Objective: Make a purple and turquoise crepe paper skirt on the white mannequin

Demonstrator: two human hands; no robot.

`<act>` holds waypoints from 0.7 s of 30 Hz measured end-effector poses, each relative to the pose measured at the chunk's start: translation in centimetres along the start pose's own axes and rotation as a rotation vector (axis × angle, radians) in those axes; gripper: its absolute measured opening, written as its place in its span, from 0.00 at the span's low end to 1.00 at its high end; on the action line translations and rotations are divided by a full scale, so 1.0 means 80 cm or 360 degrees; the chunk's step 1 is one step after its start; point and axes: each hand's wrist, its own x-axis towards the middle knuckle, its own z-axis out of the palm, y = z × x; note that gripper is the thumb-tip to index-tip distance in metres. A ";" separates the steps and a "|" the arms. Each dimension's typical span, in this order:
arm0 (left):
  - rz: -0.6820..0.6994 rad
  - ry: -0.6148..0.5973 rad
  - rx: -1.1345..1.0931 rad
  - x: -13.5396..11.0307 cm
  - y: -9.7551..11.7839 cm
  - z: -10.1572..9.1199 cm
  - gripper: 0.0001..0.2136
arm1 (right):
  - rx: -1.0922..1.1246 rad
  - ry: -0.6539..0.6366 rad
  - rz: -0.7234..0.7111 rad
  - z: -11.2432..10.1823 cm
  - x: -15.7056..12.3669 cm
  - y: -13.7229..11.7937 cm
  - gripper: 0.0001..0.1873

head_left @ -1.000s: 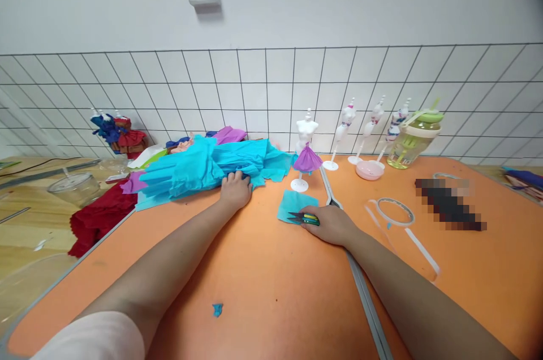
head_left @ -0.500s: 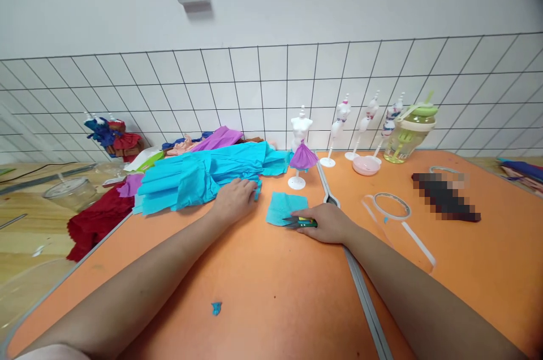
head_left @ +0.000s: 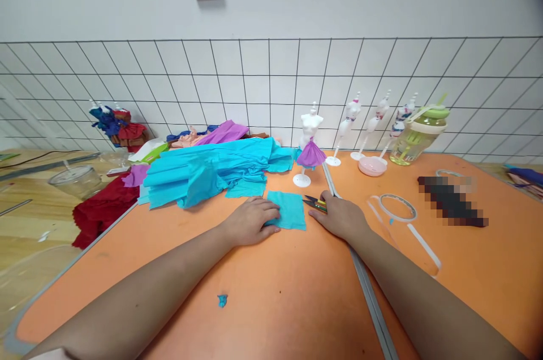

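My left hand (head_left: 252, 221) lies palm down with its fingers flat on the left edge of a small blue crepe paper square (head_left: 291, 211). Small thread snips (head_left: 318, 205) with yellow and green handles are in my right hand (head_left: 339, 215), closed around them just right of the square, blades pointing left and apart from the paper. Behind my left hand is a pleated heap of blue crepe paper (head_left: 212, 165), with a flat blue piece (head_left: 246, 187) at its front edge. A white mini mannequin (head_left: 311, 122) wearing a purple skirt (head_left: 311, 153) stands beyond the square.
Several more mannequins (head_left: 350, 114), a pink dish (head_left: 372, 166) and a bottle (head_left: 418, 136) stand back right. A tape roll (head_left: 397, 207) and pixelated dark object (head_left: 452, 201) lie right. Red paper (head_left: 99, 204) hangs over the left edge. A blue scrap (head_left: 222, 300) lies in front.
My left hand has come from the blue heap onto the square's left edge. The snips have moved off the square to its right. The view has shifted slightly.
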 end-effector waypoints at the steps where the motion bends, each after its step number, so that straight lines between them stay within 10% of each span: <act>1: 0.0003 0.0006 0.0025 0.000 0.000 -0.001 0.13 | -0.0019 -0.0009 0.0038 0.001 0.001 0.001 0.23; 21: 0.0089 0.0159 0.0100 0.002 0.011 0.001 0.09 | -0.0018 0.0196 0.0134 -0.021 0.003 0.015 0.15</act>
